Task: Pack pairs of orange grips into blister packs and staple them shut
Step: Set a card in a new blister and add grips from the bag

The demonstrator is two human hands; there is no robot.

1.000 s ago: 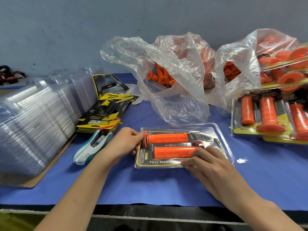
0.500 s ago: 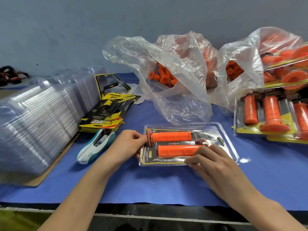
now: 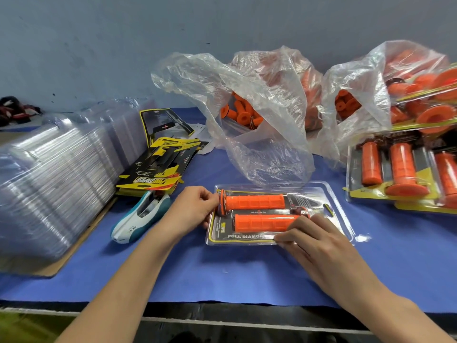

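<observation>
A clear blister pack [image 3: 331,194] lies flat on the blue table cover, holding a black-and-yellow card and two orange grips: an upper grip [image 3: 254,201] and a lower grip [image 3: 262,222]. My left hand [image 3: 190,209] pinches the pack's left edge beside the upper grip's flange. My right hand [image 3: 314,236] presses its fingertips on the pack's front edge and covers the right end of the lower grip. A white-and-teal stapler [image 3: 141,216] lies untouched to the left of my left hand.
A stack of empty clear blisters [image 3: 49,179] fills the left side, with printed cards [image 3: 158,169] beside it. Two plastic bags of loose orange grips [image 3: 244,115] stand behind the pack. Finished packs [image 3: 400,169] pile up at the right.
Both hands stay on the pack; my right fingers have slid slightly along its front edge. The camera has shifted a little.
</observation>
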